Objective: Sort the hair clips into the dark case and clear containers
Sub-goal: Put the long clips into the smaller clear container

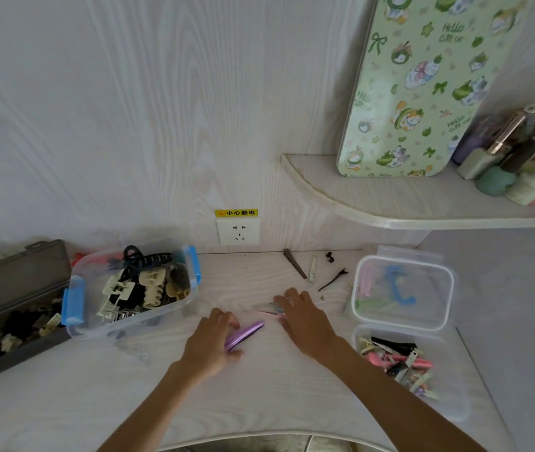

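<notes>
Two hands at work over a desk of hair clips

Several containers line the pale wood-grain desk [259, 396]. At far left, the dark case [14, 288] lies open, with dark and cream claw clips heaped in its lower tray. Just beside it stands a clear tub with blue latches [135, 290], piled with black and cream claw clips. Near the desk's middle, the left hand [209, 345] curls its fingers and thumb round a shiny purple clip [246, 331], whose tip sticks out toward the right. Close by, the right hand [305, 321] lies palm down with fingers spread and relaxed over thin pink clips [267, 313] on the desk; whether it has hold of any cannot be told. Behind it, near the wall, lie a brown clip [294, 263], a pale slim clip [312, 269], a small black clip [330, 257] and a black pronged clip [334, 279], all loose and apart. At right, a clear lidded container [403, 290] shows a blue clip inside. Just in front of it, an open clear container [400, 363] holds mixed pink, black and green clips. A wall socket [238, 231] sits above the desk.
</notes>
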Demonstrator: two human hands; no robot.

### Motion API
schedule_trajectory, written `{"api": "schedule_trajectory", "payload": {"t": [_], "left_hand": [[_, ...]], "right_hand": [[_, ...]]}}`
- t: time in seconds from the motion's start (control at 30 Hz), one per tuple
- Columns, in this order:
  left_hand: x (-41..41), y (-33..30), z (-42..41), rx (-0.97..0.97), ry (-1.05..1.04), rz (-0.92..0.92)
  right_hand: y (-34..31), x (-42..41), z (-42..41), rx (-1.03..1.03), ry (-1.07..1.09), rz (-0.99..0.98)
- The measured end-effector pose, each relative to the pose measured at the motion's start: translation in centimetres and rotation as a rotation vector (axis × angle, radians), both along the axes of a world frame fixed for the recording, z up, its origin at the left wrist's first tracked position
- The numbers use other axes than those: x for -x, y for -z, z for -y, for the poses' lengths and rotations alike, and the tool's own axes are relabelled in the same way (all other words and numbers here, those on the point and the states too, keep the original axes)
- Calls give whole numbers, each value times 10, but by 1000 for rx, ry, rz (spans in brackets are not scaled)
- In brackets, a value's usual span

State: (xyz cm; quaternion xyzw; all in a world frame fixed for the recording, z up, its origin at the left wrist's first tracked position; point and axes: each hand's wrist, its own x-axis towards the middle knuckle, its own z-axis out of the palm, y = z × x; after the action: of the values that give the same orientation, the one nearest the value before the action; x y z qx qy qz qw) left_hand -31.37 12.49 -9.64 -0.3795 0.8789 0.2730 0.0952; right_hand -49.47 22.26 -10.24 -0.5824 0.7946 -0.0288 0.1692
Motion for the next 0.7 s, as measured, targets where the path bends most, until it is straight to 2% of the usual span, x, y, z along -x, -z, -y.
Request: {"api": "schedule_trajectory", "payload": {"t": [0.1, 0.23, 0.37, 0.47, 0.53, 0.7], "left_hand": [[-6, 2, -9, 18, 1, -81], [-11, 1, -18, 144, -10, -135], [-7, 1, -23, 250, 98, -37], [-1, 3, -23, 254, 94, 9], [1, 4, -21, 254, 90, 24], [1, 5, -19, 213, 82, 5]], "right_hand": [[0, -7, -5, 12, 39, 2], [-1, -16, -10, -34, 39, 16], [-2, -17, -21, -31, 62, -19], [-6, -11, -31, -11, 86, 62], [-14, -6, -36, 47, 145, 125], [-57, 21, -65, 338, 342, 299]]}}
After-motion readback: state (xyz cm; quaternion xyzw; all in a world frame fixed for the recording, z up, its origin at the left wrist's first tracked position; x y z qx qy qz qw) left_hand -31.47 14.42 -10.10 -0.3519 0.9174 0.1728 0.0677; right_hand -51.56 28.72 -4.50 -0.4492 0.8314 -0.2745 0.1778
